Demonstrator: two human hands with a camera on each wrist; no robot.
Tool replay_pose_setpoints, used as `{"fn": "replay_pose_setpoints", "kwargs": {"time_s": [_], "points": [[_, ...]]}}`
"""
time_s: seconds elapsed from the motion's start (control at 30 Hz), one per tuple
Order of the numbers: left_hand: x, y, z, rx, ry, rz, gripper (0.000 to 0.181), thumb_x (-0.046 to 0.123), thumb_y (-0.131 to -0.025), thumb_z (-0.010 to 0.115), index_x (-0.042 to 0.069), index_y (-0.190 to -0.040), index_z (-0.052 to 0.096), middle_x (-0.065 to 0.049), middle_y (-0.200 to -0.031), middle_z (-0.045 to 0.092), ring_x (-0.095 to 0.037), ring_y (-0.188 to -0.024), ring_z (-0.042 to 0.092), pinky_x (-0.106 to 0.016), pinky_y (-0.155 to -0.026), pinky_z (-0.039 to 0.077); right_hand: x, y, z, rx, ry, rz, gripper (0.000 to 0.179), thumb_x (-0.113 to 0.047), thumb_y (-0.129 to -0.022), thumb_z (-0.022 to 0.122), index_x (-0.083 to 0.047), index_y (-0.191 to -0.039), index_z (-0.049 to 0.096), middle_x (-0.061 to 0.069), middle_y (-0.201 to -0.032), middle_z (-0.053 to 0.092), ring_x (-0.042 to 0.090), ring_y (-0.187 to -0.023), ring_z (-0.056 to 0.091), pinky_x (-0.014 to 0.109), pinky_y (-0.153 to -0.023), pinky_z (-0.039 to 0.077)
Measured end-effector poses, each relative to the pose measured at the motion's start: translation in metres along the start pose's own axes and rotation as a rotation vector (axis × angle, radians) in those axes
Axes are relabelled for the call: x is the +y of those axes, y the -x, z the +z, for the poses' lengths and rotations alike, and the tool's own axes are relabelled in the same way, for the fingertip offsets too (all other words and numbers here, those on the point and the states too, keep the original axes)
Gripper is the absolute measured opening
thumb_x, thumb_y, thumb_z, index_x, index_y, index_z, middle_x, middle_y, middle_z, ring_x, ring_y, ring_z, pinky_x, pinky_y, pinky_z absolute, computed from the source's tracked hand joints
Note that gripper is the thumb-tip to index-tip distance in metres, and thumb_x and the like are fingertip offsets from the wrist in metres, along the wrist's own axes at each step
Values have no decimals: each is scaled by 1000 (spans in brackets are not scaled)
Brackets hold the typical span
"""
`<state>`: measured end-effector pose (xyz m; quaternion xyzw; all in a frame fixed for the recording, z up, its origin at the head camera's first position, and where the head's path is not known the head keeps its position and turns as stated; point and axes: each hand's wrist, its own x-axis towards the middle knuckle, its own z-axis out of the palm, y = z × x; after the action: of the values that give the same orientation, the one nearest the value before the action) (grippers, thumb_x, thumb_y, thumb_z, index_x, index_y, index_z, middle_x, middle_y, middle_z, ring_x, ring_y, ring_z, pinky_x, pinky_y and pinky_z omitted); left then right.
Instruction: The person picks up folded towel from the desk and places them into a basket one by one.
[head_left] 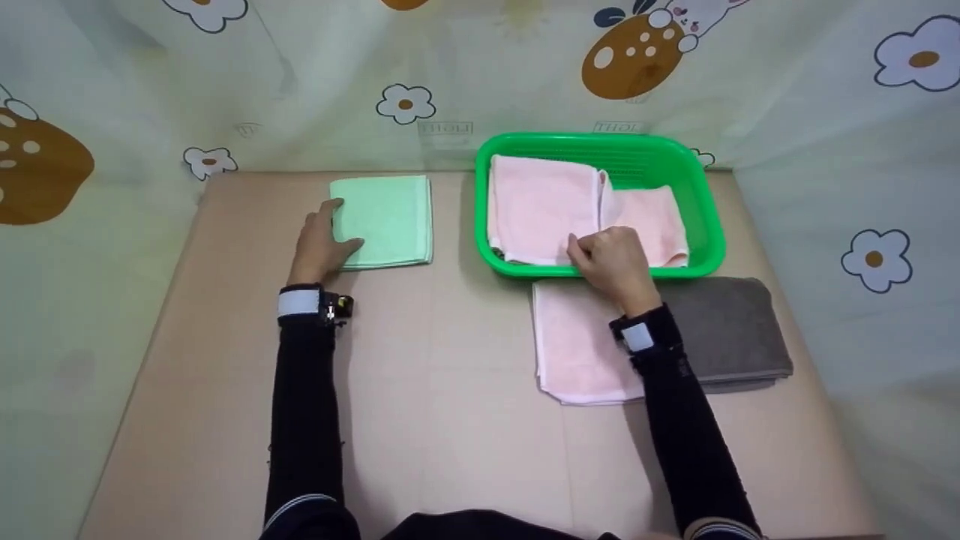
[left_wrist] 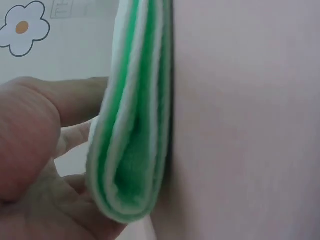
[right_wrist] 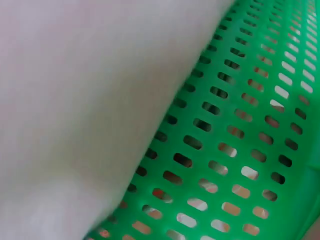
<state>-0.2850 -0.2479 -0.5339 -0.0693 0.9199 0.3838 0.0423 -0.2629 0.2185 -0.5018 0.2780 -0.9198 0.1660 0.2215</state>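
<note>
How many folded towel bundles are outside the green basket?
3: green bundle at the left hand, pink bundle in front of the basket, gray bundle right of the pink one. More could be hidden underneath.

passage: between mint cloth (head_left: 386,221) and green basket (head_left: 652,165) | obstacle: basket's raised rim (head_left: 525,271)

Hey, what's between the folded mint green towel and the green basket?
Just a bare strip of tabletop between the mint green towel and the green basket; the head view shows it.
</note>
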Motion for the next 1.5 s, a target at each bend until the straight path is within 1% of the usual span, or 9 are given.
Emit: {"fn": "replay_pose_setpoints", "kwargs": {"time_s": [0.13,0.33,0.5,0.63,0.87,1.0,1.13,1.23,1.5], "points": [[0,1,-3,-47,4,10,82,12,-95,74,10,-163,29,-30,-161,33,-47,-150,32,-60,-122,29,-13,-3,7,20,13,-33,55,-17,-99,60,-9,-45,58,5,-42,54,23,-42,54,42,-47,42],[0,2,-4,-122,59,45,78,11,-94,75,19,-160,36,-24,-165,33,-46,-149,34,-64,-118,33,-23,-8,15,91,30,-92,55,-14,-97,62,-10,-44,52,2,-40,48,21,-39,49,41,-43,38],[0,2,-6,-193,94,74,66,11,-95,73,21,-154,45,-15,-169,30,-42,-155,24,-66,-121,24,-28,-13,17,120,43,-143,54,-12,-97,61,-11,-45,47,-1,-40,43,18,-37,46,37,-40,35],[1,2,-4,-229,103,64,57,14,-97,72,23,-149,51,-13,-169,30,-37,-157,21,-64,-124,19,-28,-13,17,132,45,-129,54,-13,-97,61,-11,-45,46,0,-40,43,18,-37,47,38,-40,35],[3,4,-3,-261,42,63,54,18,-98,71,21,-148,51,-16,-168,31,-39,-156,23,-65,-123,18,-28,-11,17,107,39,-83,55,-15,-99,59,-11,-45,48,0,-41,47,18,-39,49,39,-42,37],[1,18,-4,-288,12,54,56,20,-98,72,19,-149,49,-19,-167,32,-40,-150,31,-65,-121,23,-29,-11,19,113,43,-92,54,-16,-99,60,-11,-46,49,1,-42,48,20,-39,50,39,-42,37],[0,39,-3,-327,-18,48,59,23,-97,73,21,-150,47,-22,-159,41,-38,-124,49,-58,-108,40,-29,-11,19,128,46,-95,54,-15,-99,61,-11,-47,47,0,-42,46,20,-39,49,39,-41,37],[-1,58,-2,-370,-45,59,58,23,-95,75,22,-147,49,-22,-150,49,-34,-108,54,-50,-96,46,-29,-10,18,128,47,-95,53,-16,-99,61,-11,-48,47,1,-42,46,20,-39,49,39,-41,37],[-1,105,-3,-473,-125,134,53,20,-86,84,16,-132,57,-21,-127,65,-28,-100,57,-43,-89,47,-32,-9,18,128,51,-103,53,-17,-100,61,-11,-49,49,0,-43,46,21,-39,50,38,-41,36]]}}
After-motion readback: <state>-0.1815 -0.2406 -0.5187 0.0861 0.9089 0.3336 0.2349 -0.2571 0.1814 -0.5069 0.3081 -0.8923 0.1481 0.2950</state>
